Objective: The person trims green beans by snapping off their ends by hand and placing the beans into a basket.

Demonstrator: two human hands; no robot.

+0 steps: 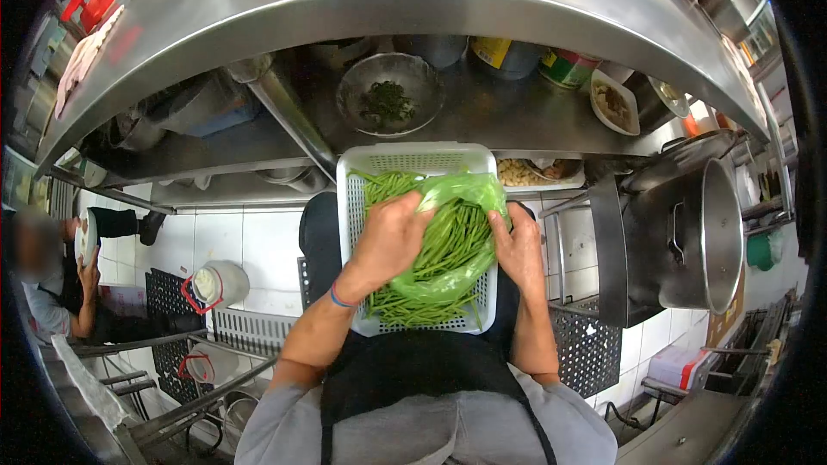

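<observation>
A white perforated plastic basket (346, 232) rests on my lap, with green beans (392, 307) lying in it. On top of them is a thin green plastic bag (448, 291), its mouth spread apart, and more green beans (452, 237) show inside. My left hand (392, 237) grips the bag's edge on the left, fingers curled over the plastic. On the right, my right hand (519, 245) pinches the opposite edge between thumb and fingers.
A steel counter (413, 0) spans the front. Its lower shelf holds a metal bowl (390, 95) of chopped greens. A large steel pot (702, 241) stands right. At left, another person (52, 284) sits holding a plate, near a white bucket (226, 282).
</observation>
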